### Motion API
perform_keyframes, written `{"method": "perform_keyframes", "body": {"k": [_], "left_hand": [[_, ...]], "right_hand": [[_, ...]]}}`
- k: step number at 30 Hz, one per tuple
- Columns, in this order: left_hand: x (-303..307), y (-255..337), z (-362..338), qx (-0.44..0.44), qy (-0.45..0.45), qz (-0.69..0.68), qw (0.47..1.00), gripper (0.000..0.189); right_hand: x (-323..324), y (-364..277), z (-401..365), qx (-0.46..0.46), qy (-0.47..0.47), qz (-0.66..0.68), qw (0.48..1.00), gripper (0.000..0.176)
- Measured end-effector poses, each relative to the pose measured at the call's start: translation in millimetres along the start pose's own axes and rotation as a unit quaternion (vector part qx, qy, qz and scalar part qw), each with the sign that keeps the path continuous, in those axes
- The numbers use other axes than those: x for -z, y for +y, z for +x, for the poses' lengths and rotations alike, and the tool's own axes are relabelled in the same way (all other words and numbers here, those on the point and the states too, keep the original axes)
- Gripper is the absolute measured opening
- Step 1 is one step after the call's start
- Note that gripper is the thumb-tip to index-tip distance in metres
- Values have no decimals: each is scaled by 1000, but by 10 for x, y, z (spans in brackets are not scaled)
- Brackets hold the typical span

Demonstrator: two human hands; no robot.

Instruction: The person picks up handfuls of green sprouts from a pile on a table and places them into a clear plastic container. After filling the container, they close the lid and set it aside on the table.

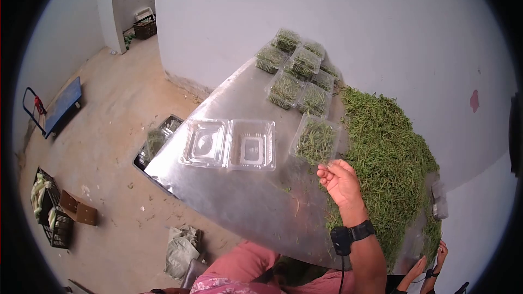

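Observation:
My right hand (341,185), with a black device strapped to the wrist, is at the near right corner of a clear plastic clamshell box (315,140) filled with green sprigs. Its fingers are curled and pinch the edge of that box. To the left, an unfilled clamshell box (229,144) lies unfolded on the metal table (234,196). A large heap of cut greens (387,169) spreads just right of my hand. My left hand is out of view.
Several filled boxes (302,64) are stacked at the table's far corner by the wall. Another person's hands (418,268) are at the lower right near clear boxes. On the floor are crates (59,231), a blue trolley (64,106) and a bag (182,250).

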State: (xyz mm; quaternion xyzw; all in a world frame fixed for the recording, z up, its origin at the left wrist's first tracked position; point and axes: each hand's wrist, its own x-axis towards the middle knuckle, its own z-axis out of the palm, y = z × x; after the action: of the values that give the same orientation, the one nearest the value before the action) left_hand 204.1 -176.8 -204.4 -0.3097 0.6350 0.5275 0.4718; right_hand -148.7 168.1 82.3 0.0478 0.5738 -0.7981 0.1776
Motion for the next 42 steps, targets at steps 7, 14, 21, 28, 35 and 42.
{"method": "perform_keyframes", "body": {"k": [7, 14, 21, 28, 35, 42], "left_hand": [[106, -128, -7, 6, 3, -18, 1000, 35], [128, -216, -43, 16, 14, -46, 999, 37], [79, -393, -92, 47, 26, -66, 996, 39], [15, -748, -128, 81, -11, -44, 996, 41], [159, -194, -449, -65, -107, -71, 990, 37], [129, 846, -1055, -316, -33, 4, 948, 39]], "right_hand": [[-232, -99, 338, 6, -7, 8, 1000, 5], [-545, -310, 1063, 12, -60, 43, 997, 9], [-718, -206, 1386, 28, -91, -46, 994, 21], [-719, -15, 680, 52, -89, -272, 957, 16], [-1029, 110, 147, 227, -155, -526, 805, 17], [-1104, 627, 88, 438, -145, -706, 538, 25]]}}
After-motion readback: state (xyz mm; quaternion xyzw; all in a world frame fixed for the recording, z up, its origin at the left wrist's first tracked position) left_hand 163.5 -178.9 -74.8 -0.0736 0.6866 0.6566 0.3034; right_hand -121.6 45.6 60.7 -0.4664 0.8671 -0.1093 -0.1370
